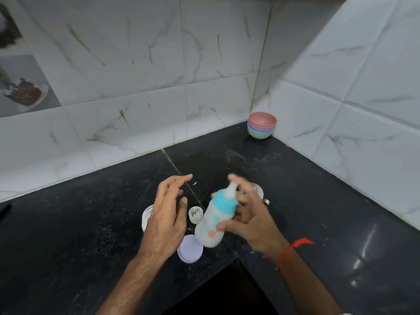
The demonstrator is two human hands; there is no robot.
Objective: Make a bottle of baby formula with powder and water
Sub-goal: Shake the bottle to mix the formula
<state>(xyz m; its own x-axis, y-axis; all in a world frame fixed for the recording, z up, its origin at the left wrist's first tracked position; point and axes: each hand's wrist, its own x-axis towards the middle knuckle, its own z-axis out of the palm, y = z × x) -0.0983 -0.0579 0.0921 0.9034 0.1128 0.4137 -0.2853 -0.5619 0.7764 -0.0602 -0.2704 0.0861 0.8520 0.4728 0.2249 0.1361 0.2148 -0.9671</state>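
Note:
A baby bottle [212, 220] with a blue collar, a pale teat and milky white contents is tilted and blurred above the black counter. My right hand [250, 219] grips it, fingers around its side and one finger near the teat. My left hand [167, 214] hovers just left of the bottle, fingers spread, holding nothing. Under that hand sits a round white container [146, 215], partly hidden. A small clear cap [196, 214] with white powder traces stands between the hands. A lilac lid [189, 248] lies flat below the bottle.
The black stone counter [91, 223] fills an L-shaped corner against white marble-look tiles. A stack of coloured bowls [261, 125] sits in the far corner. A glass item [258, 189] shows behind my right hand. The counter's inner edge drops to a dark gap [227, 292].

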